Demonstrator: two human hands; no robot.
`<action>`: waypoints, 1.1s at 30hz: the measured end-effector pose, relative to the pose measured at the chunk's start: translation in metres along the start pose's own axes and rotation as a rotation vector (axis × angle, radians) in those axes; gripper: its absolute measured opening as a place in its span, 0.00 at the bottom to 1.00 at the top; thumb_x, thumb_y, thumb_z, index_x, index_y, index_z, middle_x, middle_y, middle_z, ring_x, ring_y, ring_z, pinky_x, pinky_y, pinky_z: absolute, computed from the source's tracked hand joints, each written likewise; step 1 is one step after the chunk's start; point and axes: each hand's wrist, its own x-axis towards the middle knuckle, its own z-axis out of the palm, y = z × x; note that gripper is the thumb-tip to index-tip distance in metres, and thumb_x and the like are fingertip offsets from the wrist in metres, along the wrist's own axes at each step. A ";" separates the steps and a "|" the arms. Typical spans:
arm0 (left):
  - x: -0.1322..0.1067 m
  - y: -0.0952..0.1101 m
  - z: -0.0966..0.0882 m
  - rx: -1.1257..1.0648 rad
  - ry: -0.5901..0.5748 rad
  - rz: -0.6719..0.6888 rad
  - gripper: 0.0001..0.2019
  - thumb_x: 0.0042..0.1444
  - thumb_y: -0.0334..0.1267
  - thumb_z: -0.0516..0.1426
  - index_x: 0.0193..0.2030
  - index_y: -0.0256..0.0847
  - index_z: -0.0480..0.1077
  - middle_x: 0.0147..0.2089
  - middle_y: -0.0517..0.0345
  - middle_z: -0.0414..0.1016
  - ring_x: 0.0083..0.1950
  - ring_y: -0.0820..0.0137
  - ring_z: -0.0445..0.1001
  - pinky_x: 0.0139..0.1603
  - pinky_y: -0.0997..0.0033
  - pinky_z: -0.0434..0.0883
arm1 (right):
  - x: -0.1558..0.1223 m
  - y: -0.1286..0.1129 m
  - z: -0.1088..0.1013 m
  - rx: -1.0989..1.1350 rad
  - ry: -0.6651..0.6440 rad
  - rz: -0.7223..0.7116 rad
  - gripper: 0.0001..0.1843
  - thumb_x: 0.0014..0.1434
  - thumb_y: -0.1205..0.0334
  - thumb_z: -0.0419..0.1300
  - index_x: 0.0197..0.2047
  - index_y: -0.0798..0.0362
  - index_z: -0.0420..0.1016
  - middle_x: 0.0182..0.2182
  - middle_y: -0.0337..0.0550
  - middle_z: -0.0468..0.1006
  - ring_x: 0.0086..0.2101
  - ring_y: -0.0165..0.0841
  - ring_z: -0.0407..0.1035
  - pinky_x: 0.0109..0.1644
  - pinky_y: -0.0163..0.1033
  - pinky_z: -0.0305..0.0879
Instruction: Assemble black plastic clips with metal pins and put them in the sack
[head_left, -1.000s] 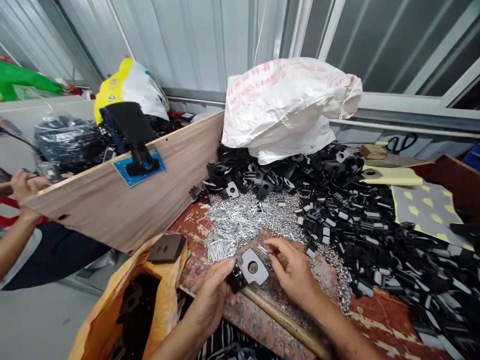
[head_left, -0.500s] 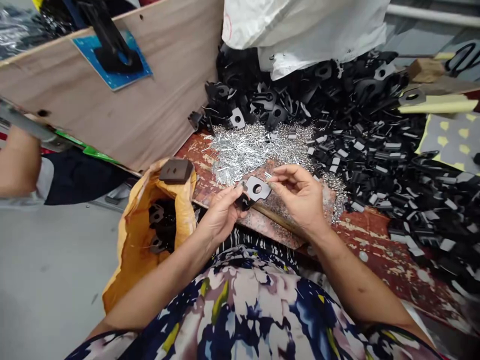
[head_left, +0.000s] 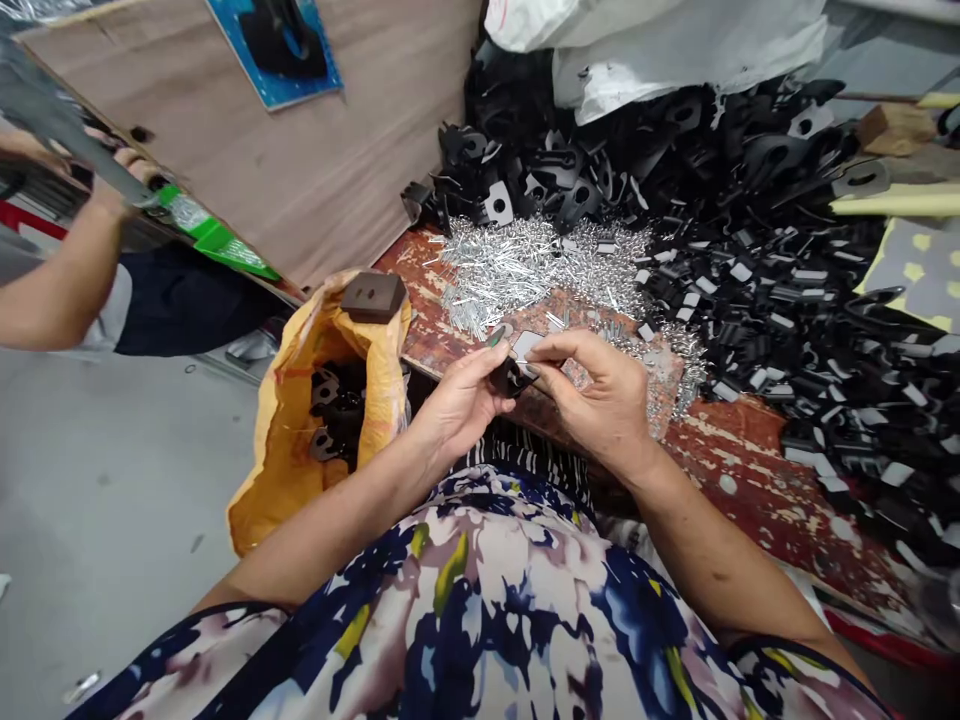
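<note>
My left hand [head_left: 469, 395] grips a black clip [head_left: 508, 374] with a flat grey plate [head_left: 527, 343], thumb on top. A dark green mark shows beside the thumb. My right hand [head_left: 600, 390] is closed in a pinch against the right side of the plate, covering its hole. What lies between these fingertips is hidden. Just beyond my hands, thin silver pins [head_left: 499, 275] are heaped on the worn red tabletop [head_left: 720, 450]. Several loose pins [head_left: 556, 320] show close to my right fingers, on or above a speckled slab [head_left: 660, 400].
Black clip parts [head_left: 750, 290] are piled at the back and right, under a white sack [head_left: 675, 50]. An open yellow sack [head_left: 262, 440] holds more parts, with a brown block [head_left: 373, 297] on its rim. Behind a wooden board [head_left: 375, 120] is another person's arm [head_left: 67, 270].
My right hand has moved in against the clip's plate; the pins that showed in its fingertips are hidden there now. The clip has tilted. The view has shifted, and the other person's hand shows.
</note>
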 end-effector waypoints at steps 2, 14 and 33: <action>-0.003 -0.002 -0.001 0.006 -0.005 -0.001 0.13 0.48 0.42 0.73 0.35 0.38 0.79 0.32 0.58 0.78 0.29 0.73 0.71 0.25 0.75 0.69 | -0.002 -0.001 0.001 0.007 -0.015 -0.007 0.07 0.63 0.70 0.62 0.42 0.48 0.78 0.37 0.36 0.83 0.37 0.30 0.77 0.44 0.40 0.75; -0.010 -0.012 -0.002 -0.047 -0.011 0.044 0.10 0.49 0.38 0.72 0.33 0.38 0.77 0.30 0.63 0.74 0.29 0.76 0.69 0.26 0.77 0.67 | -0.011 -0.026 0.009 -0.402 -0.136 -0.233 0.13 0.71 0.67 0.52 0.38 0.49 0.76 0.29 0.41 0.77 0.34 0.35 0.68 0.41 0.43 0.65; -0.015 -0.009 -0.013 0.241 0.146 0.264 0.18 0.47 0.39 0.70 0.22 0.39 0.64 0.23 0.69 0.60 0.23 0.80 0.56 0.20 0.82 0.56 | -0.028 -0.015 0.043 -0.271 -0.132 -0.122 0.14 0.71 0.68 0.52 0.38 0.51 0.78 0.30 0.42 0.78 0.33 0.34 0.70 0.41 0.41 0.67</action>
